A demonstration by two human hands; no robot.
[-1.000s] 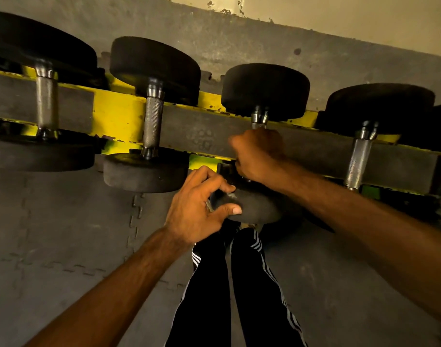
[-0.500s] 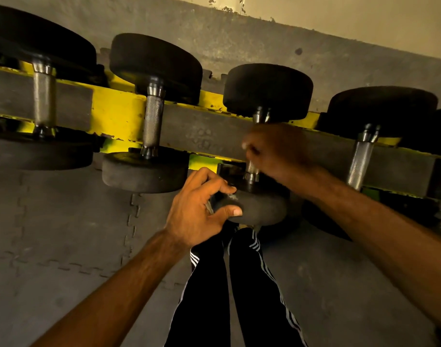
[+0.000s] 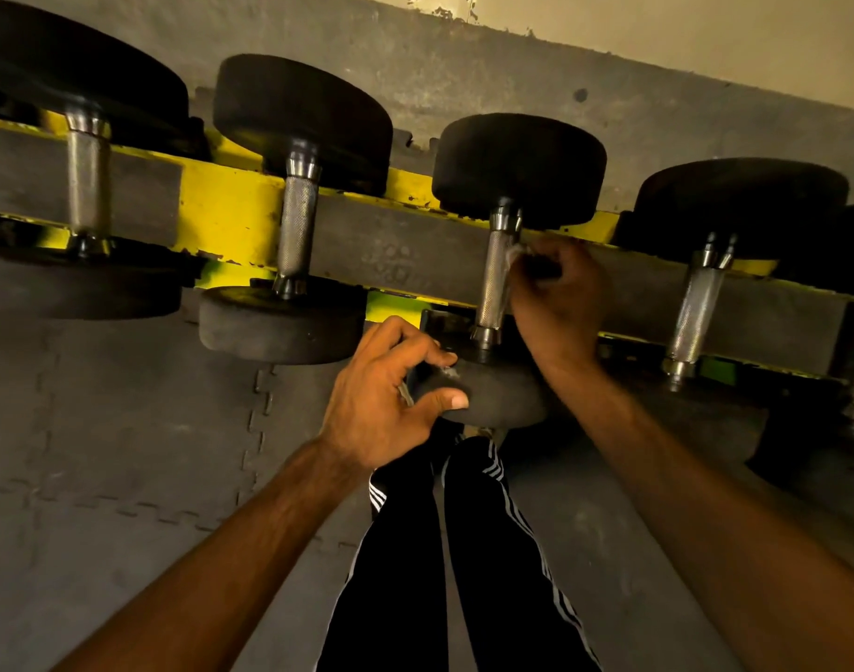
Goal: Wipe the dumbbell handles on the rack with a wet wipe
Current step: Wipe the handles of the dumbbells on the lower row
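Head view, looking down: a yellow steel rack with grey padded rails carries a row of dumbbells. Third from the rack's left end in view lies a black, round-headed rubber dumbbell with a knurled steel handle. The right hand pinches a small pale wet wipe against the handle's right side, near its far end. The left hand curls round the dumbbell's near head, thumb pressed on its rim. Black white-striped trousers stand on the grey floor mats.
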